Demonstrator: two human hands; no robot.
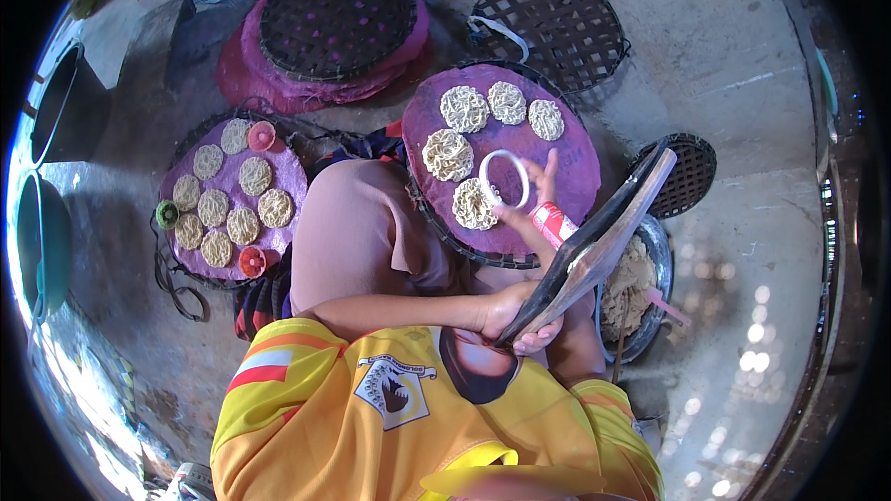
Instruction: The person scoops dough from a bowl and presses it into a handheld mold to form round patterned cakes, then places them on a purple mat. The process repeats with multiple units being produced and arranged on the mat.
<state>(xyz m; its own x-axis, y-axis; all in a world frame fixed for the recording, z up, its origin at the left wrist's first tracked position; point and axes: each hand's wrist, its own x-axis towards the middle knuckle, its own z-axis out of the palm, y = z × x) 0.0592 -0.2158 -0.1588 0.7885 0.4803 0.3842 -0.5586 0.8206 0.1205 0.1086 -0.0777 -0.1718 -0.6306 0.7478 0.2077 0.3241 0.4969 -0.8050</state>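
My left hand (515, 315) grips the lower end of a long dark wooden tool (594, 250) slanting up to the right across my lap. My right hand (531, 213) holds a white ring (504, 153) between thumb and fingers over a noodle coil (469, 207) on a purple round mat (548, 172) resting on a woven tray. Several other pale noodle coils (464, 109) lie on that mat. A red and white printed piece (552, 224) is beside my right hand, partly behind the wooden tool.
At left, another purple tray (283, 167) holds several coils and plastic molds (263, 136). Behind are stacked mats under a woven tray (339, 19) and another dark tray (548, 28). Right are a small rack (691, 176) and metal basin of dough (626, 297). Buckets (46, 232) line the left.
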